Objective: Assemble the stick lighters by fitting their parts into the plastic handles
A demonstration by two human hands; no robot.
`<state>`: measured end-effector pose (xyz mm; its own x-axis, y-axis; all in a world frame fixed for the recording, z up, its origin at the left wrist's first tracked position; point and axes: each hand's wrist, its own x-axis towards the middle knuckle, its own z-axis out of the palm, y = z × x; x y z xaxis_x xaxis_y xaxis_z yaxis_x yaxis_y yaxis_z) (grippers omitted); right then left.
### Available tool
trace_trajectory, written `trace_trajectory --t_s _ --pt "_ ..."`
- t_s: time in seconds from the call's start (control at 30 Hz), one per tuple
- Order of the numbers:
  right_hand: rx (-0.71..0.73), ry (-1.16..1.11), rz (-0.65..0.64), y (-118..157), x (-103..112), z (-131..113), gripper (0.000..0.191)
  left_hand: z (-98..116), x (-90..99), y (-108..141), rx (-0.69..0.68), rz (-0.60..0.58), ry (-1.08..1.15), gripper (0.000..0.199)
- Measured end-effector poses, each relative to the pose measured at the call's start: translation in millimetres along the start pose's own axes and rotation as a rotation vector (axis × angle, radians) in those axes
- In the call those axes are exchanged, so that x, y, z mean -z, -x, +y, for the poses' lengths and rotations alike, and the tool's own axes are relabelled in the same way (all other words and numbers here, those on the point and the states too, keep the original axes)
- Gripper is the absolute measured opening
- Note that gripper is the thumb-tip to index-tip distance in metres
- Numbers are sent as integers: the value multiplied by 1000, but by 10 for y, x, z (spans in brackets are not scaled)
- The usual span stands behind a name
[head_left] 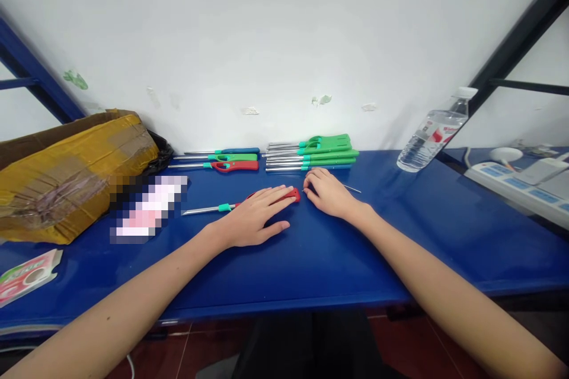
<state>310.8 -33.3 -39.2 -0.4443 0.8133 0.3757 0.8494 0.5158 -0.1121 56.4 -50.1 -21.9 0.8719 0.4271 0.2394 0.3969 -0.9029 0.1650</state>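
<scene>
Bare forearms [149, 287] nearest; left hand [260, 216] flat, fingers extended, over red utility lighter [224, 207]; right hand [329, 194] curled at thin metal rod [354, 189], can't tell if gripped. Green utility lighters [331, 159] far.

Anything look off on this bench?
Mainly the wall: torn green and white scraps cling to it, like leftovers from something peeled off. The taped box looks wrinkled. The bottle leans, though that may be lens distortion. No spill visible; the red lighter under the left hand shows no obvious damage.
</scene>
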Motion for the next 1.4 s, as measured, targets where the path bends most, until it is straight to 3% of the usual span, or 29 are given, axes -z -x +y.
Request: trace_trajectory --t_s 0.23,0.47,0.63,0.83,0.97,1.1,1.23,1.4 --pt "32 -21 12 -9 -11 44 12 22 16 -4 -41 -65 58 49" --pt "43 23 -10 -6 -15 3 16 37 4 -10 -29 -70 40 51" --pt "45 -68 12 -20 61 -30 17 33 -14 -14 -29 -70 45 47" --pt "19 -131 -67 -13 133 -112 14 38 -34 -14 -33 -52 49 46" --pt "-53 -398 37 -62 100 -133 15 51 -49 -13 -22 -42 43 46" --pt "-322 -978 227 -165 39 -77 26 53 -59 -15 -13 -14 67 48" --pt "-509 -1371 190 -191 12 -23 31 25 -60 -30 20 -8 74 49" --pt "-622 -1503 131 -159 -25 -26 22 -21 -63 -53 48 -7 103 46"
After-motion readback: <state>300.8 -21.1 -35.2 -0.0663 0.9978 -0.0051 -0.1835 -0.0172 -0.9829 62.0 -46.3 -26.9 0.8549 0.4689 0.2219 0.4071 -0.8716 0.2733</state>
